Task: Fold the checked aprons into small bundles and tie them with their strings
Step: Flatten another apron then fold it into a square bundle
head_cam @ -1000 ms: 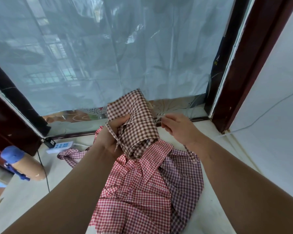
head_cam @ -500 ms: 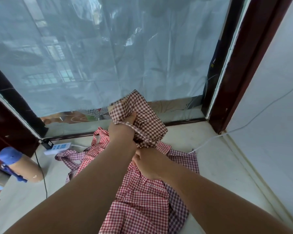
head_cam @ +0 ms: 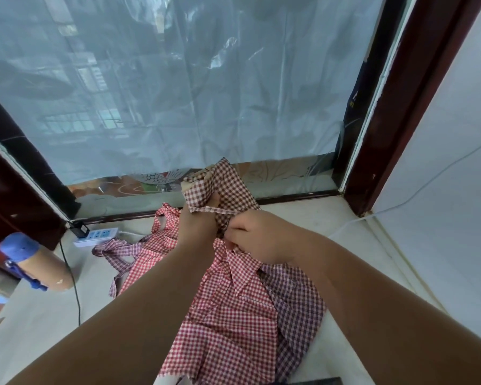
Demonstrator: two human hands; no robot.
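My left hand [head_cam: 199, 225] grips a folded brown-checked apron bundle [head_cam: 228, 187] and holds it up above the sill. A thin apron string [head_cam: 211, 209] runs across the bundle from my left hand to my right hand [head_cam: 254, 236], which pinches the string's end just right of and below the bundle. Under both hands a red-checked apron [head_cam: 233, 323] lies spread on the pale sill [head_cam: 39, 315], and a purple-checked apron [head_cam: 297, 309] lies partly beneath it on the right.
A window covered in plastic sheet [head_cam: 192, 93] fills the back, with dark red frames [head_cam: 400, 107] at the sides. A white power strip [head_cam: 97, 236] and black cable [head_cam: 72, 284] lie at the left, near a cardboard roll with a blue cap [head_cam: 34, 265]. A white wire [head_cam: 428, 179] runs along the right wall.
My right hand went from the bundle's right side down beneath it, then came back up to its lower right with the string. The bundle stayed in my left hand.
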